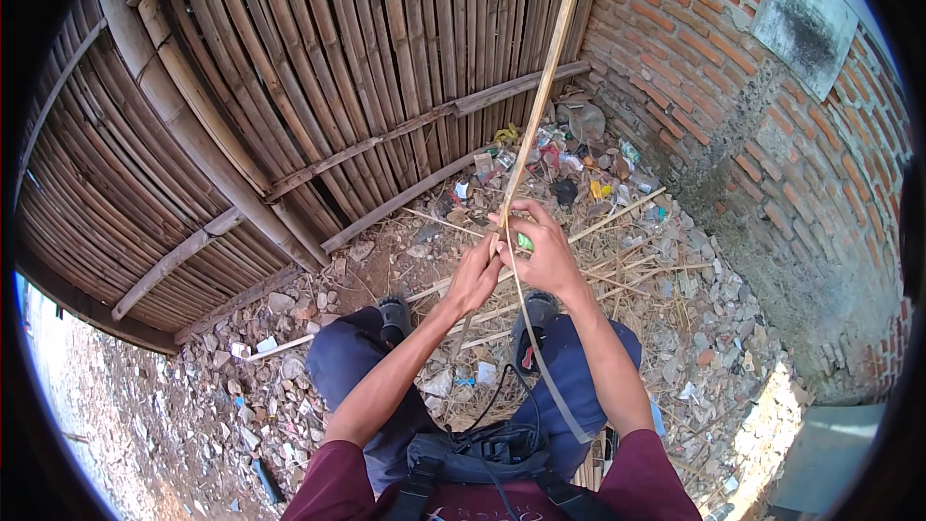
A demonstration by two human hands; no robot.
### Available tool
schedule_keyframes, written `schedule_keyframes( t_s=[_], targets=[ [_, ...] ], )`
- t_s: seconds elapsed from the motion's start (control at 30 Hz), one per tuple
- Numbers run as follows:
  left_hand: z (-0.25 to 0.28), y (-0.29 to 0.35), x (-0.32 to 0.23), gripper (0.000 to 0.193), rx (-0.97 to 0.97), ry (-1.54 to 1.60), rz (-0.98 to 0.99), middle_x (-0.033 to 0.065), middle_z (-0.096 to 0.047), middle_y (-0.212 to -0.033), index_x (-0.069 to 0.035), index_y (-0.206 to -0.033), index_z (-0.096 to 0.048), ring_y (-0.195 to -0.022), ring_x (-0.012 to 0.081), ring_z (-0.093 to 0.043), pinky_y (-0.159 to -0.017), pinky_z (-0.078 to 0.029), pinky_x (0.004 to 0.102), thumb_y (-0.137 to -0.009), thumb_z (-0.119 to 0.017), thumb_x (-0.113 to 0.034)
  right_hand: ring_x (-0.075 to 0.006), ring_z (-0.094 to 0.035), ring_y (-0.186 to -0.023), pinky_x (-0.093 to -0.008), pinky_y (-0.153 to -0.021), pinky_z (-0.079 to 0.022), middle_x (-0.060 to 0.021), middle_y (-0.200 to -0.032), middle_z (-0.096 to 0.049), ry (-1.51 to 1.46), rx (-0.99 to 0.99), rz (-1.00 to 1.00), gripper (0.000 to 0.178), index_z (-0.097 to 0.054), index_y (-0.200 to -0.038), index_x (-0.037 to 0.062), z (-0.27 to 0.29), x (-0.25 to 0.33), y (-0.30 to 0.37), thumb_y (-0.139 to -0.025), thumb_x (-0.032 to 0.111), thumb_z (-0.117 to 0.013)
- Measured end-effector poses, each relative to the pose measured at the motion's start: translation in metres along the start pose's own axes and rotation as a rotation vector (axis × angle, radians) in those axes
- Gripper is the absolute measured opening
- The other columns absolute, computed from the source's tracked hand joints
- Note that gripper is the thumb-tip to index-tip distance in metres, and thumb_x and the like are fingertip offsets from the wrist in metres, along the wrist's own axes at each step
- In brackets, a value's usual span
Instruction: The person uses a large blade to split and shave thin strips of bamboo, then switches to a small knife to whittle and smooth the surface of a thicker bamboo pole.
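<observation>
A long, pale bamboo strip rises from my hands toward the top edge, leaning right. My left hand is closed around its lower part, fingers pinched together. Just right of it and slightly higher, my right hand has its fingers curled around the strip, close to the left fingertips. From between the hands a thin bamboo sliver curves down over my right thigh. Something bright green shows beside my right fingers; whether I hold it or it lies behind, I cannot tell. My fingers hide the point where sliver and strip meet.
A wall of bamboo poles stands ahead and left; a brick wall rises on the right. Litter is heaped in their corner. Loose bamboo strips lie across the stony ground around my shoes. A black bag sits at my waist.
</observation>
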State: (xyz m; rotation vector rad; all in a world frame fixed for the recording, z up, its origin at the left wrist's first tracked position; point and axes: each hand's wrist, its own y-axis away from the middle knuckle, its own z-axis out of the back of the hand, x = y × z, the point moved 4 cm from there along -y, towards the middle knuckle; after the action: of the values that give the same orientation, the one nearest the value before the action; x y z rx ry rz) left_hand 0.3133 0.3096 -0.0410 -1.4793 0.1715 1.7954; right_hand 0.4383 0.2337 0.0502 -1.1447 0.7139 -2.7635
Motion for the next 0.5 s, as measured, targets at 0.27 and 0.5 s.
schedule_keyframes(
  t_s=[0.27, 0.5],
  targets=[
    [0.005, 0.004, -0.039, 0.027, -0.066, -0.102, 0.101, 0.0301, -0.065, -0.08, -0.002, -0.122, -0.059, -0.078, 0.0517, -0.066, -0.073, -0.049, 0.057, -0.097, -0.05, -0.007, -0.0352, -0.074, -0.09, -0.0461, -0.075, -0.06, -0.005, -0.125, -0.068, 0.343, -0.223, 0.028, 0.034, -0.077, -0.109, 0.0071, 0.014, -0.025, -0.004, -0.079, -0.001, -0.065],
    [0.009, 0.003, -0.043, 0.021, -0.066, -0.284, 0.122, 0.0331, -0.066, -0.078, 0.001, -0.115, -0.059, -0.076, 0.0557, -0.065, -0.069, -0.049, 0.0637, -0.107, -0.053, -0.017, -0.0379, -0.073, -0.075, -0.0503, -0.066, -0.057, -0.0096, -0.101, -0.071, 0.612, -0.279, -0.042, 0.022, -0.072, -0.096, 0.0075, 0.003, -0.042, -0.005, -0.077, 0.0, -0.065]
  ],
)
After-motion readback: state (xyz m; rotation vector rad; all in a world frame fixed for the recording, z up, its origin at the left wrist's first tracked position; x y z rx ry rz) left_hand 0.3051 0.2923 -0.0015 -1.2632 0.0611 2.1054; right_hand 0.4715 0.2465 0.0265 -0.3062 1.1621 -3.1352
